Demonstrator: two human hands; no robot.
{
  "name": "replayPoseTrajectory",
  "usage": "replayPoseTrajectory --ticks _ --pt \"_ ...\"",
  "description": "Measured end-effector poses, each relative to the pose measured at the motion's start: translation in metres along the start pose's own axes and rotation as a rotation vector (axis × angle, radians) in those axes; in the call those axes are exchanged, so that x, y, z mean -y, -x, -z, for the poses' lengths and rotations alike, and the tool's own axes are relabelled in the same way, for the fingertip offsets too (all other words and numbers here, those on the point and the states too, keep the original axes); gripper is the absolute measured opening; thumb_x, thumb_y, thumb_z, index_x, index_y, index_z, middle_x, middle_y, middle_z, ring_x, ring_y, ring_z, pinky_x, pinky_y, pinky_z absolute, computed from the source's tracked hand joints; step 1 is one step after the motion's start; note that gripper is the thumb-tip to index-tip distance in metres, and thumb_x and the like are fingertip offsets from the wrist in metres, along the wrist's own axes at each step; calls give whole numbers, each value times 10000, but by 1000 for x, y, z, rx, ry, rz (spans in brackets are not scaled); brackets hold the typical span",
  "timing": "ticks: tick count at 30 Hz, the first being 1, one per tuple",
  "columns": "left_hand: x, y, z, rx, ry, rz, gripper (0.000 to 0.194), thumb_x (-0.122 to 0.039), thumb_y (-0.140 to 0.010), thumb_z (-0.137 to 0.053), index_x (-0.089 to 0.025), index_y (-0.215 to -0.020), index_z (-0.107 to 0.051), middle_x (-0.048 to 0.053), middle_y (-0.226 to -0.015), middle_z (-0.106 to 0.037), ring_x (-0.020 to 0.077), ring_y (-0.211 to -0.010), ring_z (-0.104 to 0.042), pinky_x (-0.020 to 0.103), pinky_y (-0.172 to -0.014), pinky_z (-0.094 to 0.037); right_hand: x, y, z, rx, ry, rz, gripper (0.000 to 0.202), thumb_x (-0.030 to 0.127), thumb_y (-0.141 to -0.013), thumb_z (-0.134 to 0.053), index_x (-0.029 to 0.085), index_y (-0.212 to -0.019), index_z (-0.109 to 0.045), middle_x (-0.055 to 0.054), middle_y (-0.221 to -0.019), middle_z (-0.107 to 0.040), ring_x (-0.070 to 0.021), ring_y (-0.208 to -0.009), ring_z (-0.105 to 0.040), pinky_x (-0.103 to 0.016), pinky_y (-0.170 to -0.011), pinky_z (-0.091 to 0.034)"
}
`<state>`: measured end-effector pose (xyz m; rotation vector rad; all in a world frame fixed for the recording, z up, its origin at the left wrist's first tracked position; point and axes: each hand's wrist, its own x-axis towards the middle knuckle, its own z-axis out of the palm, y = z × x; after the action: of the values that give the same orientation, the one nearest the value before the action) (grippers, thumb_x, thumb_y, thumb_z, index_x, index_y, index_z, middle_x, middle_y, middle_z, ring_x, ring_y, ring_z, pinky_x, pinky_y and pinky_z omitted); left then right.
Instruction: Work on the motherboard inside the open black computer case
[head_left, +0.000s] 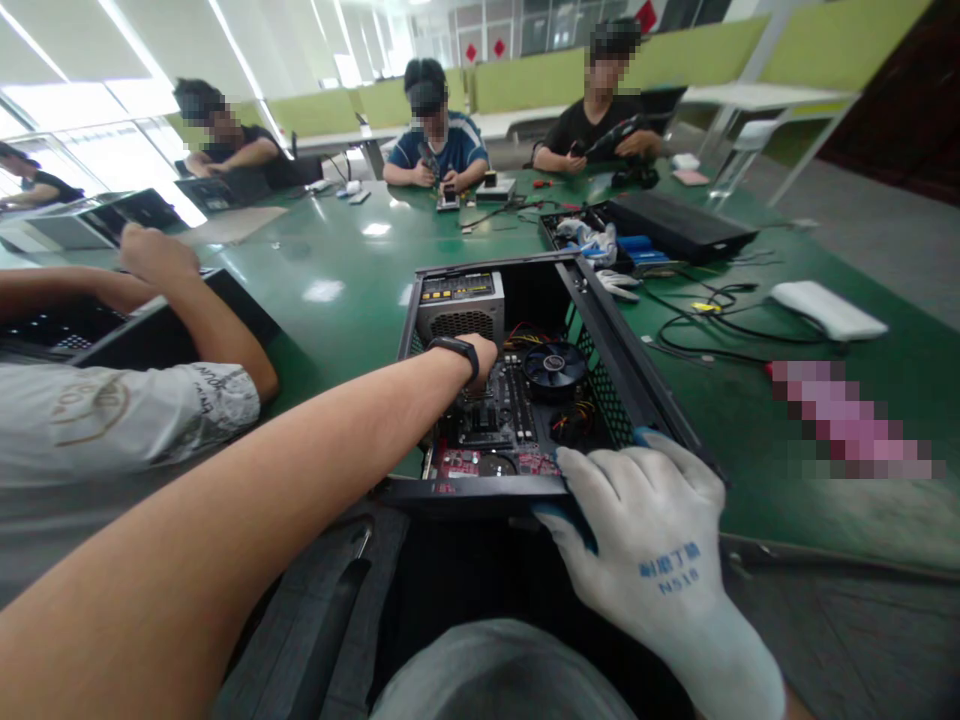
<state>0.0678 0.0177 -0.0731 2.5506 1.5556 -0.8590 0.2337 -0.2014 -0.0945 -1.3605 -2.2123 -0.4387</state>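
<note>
An open black computer case [630,350] lies at the table's near edge. Inside it are a power supply [463,318], a round black fan [553,366], a dark motherboard [487,415] and a red circuit board [457,463]. My bare left hand [484,358], with a black band at the wrist, reaches into the case beside the power supply; its fingers point down and are hidden. My right hand [641,510], in a white glove, is closed round the near right corner of the case, thumb below the front rim and fingers over it.
A person's bare arm and hand [161,260] work at another case [232,310] on the left. Across the green table [337,240] sit several people. Gloves [596,245], black cables [712,310] and a white pouch [829,310] lie to the right.
</note>
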Motion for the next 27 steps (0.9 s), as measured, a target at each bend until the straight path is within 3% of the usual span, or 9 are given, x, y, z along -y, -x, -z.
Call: replayPoseTrajectory --ticks 6,13,22,27 --pt "-1 0 1 12 -25 2 521 -316 -640 -837 -148 -1127 -763 137 -1121 -755 251 -1038 -699 239 -874 -540 -1 2 -1 -35 -15 -1 413 446 -837 -630 200 -1168 -621 -53 -946 -684 -246 -892 -547 -469 -1009 -346" --pt "-1 2 2 12 -34 -5 497 -306 -665 -814 -124 -1124 -762 159 -1136 -747 258 -1040 -698 253 -872 -546 -1 5 -3 -62 -44 -12 451 427 -856 -646 215 -1252 -602 -57 -1039 -693 -251 -1008 -576 -477 -1058 -334" --pt "2 -1 -1 -7 -3 -3 565 -336 -623 -842 -148 -1148 -755 153 -1143 -745 256 -1032 -697 255 -867 -547 -9 22 -3 -196 -20 -152 546 463 -823 -723 209 -1288 -592 -111 -1177 -639 -346 -1238 -527 -599 -1137 -294" --pt "0 0 0 9 -27 -2 523 -291 -635 -819 -132 -1130 -762 155 -1131 -749 258 -1022 -699 256 -861 -548 -12 27 -8 -186 -9 -148 540 481 -822 -721 218 -1275 -591 -106 -1179 -626 -353 -1262 -502 -616 -1142 -278"
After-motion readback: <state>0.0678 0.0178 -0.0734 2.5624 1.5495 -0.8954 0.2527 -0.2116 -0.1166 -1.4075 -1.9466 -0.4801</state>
